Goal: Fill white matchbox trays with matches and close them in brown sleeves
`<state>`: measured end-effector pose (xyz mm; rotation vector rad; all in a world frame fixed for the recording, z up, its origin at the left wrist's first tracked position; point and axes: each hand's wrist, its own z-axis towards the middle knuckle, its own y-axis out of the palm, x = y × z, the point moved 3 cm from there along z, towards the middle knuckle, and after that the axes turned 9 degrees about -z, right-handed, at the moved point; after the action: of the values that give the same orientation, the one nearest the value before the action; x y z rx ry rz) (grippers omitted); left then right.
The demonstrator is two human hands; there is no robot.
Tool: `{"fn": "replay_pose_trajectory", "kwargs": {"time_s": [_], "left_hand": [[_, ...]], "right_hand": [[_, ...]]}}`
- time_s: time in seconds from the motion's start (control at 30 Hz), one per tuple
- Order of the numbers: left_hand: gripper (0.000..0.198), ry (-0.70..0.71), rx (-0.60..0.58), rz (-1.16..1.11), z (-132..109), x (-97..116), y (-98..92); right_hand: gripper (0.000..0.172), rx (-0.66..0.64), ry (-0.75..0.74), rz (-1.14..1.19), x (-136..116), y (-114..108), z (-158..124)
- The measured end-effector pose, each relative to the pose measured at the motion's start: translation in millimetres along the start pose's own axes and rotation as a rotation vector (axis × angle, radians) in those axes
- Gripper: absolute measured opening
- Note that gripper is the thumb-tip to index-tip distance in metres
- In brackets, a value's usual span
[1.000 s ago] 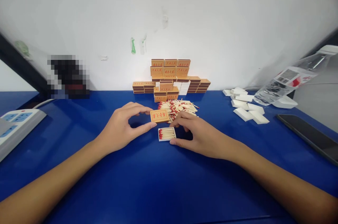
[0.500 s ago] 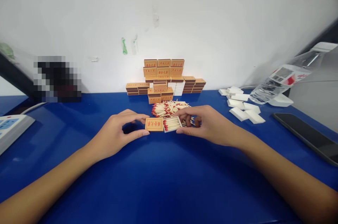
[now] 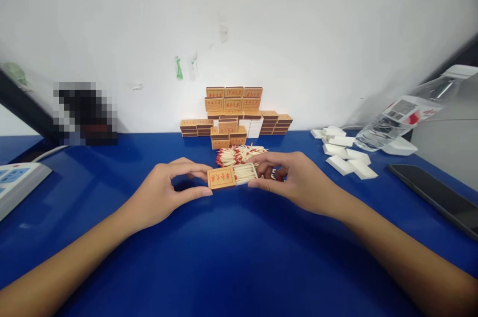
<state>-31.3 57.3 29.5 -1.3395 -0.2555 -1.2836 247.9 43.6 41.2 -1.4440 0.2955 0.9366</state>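
My left hand (image 3: 166, 191) pinches an orange matchbox sleeve (image 3: 221, 177) between thumb and fingers, just above the blue table (image 3: 231, 257). My right hand (image 3: 295, 180) grips a white inner tray filled with matches (image 3: 245, 173), and the tray's left end is partly inside the sleeve. Right behind them lies a loose heap of red-tipped matches (image 3: 239, 154).
Stacked orange matchboxes (image 3: 233, 115) stand against the white wall. Several empty white trays (image 3: 345, 150) lie at the right, beside a tilted plastic water bottle (image 3: 405, 115) and a black phone (image 3: 436, 195). A white power strip (image 3: 17, 185) sits at the left edge.
My right hand lifted the filled tray off the table, brought it beside the sleeve, and slid its end into the sleeve. The left hand kept hold of the sleeve.
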Motion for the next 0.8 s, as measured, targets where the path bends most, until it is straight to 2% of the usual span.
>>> {"fn": "replay_pose_trajectory", "kwargs": {"time_s": [0.27, 0.5, 0.8], "left_hand": [[0.042, -0.064, 0.080, -0.050, -6, 5, -0.3], [0.039, -0.018, 0.076, -0.030, -5, 8, 1.0], [0.040, -0.009, 0.060, -0.015, -6, 12, 4.5]], "right_hand": [[0.043, 0.038, 0.010, -0.005, 0, 5, -2], [0.037, 0.051, 0.002, -0.058, -5, 2, -4], [0.029, 0.089, 0.056, 0.068, -10, 12, -5]]}}
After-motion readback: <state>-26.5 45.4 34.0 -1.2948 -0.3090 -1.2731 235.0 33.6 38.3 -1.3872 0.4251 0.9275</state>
